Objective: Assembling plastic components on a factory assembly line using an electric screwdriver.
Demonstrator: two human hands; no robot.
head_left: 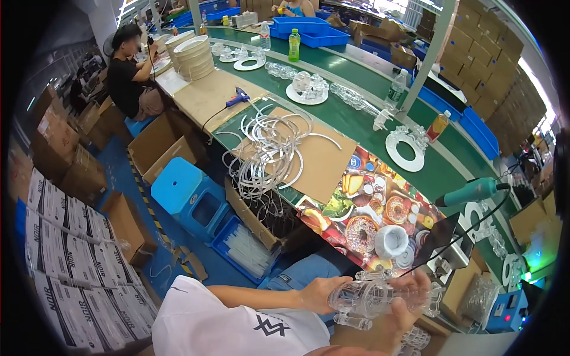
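Both hands hold a clear plastic part (368, 296) with a wide round body and several short tube-like arms, low in the view over my lap. My left hand (320, 295) grips its left end, fingers partly behind it. Around its right side wraps my right hand (409, 305), thumb on the front. Just beyond, a roll of white tape (391, 241) lies on a food-printed mat (356, 207). A green tool with a cable (472, 191), perhaps a heat gun, points left over the mat's right side.
Curved white strips (267, 148) lie tangled on cardboard beside a blue glue gun (238, 97). Beyond, a green conveyor (350, 115) carries white rings (405, 151) with clear parts, and bottles. At left are a blue stool (184, 187), a bin of clear sticks (246, 252) and a seated person (127, 77).
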